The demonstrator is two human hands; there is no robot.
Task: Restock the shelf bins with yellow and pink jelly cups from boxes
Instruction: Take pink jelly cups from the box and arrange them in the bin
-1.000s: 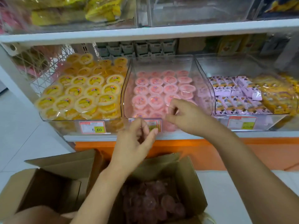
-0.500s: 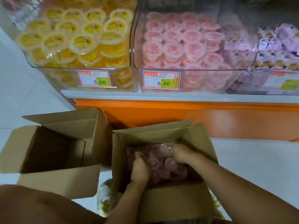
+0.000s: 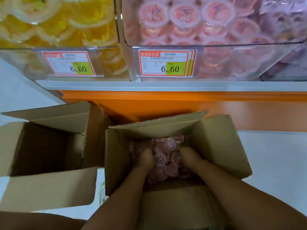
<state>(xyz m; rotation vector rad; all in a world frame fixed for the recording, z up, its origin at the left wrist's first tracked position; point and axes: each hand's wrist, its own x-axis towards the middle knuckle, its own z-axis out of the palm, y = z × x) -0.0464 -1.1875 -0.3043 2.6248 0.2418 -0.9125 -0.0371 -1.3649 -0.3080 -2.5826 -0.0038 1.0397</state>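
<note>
Left hand [image 3: 145, 159], right hand [image 3: 189, 155] — both down among pink cups [image 3: 166, 145].

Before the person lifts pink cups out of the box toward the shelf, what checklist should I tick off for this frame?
1. Hands in the right box: ok, left hand and right hand are down among the pink jelly cups.
2. Cups gripped: cannot tell, the fingertips are buried.
3. Box flaps folded open: ok.
4. Pink bin on the shelf ahead of the box: ok.
5. Room left in the pink bin: cannot tell, its top is out of frame.
</note>
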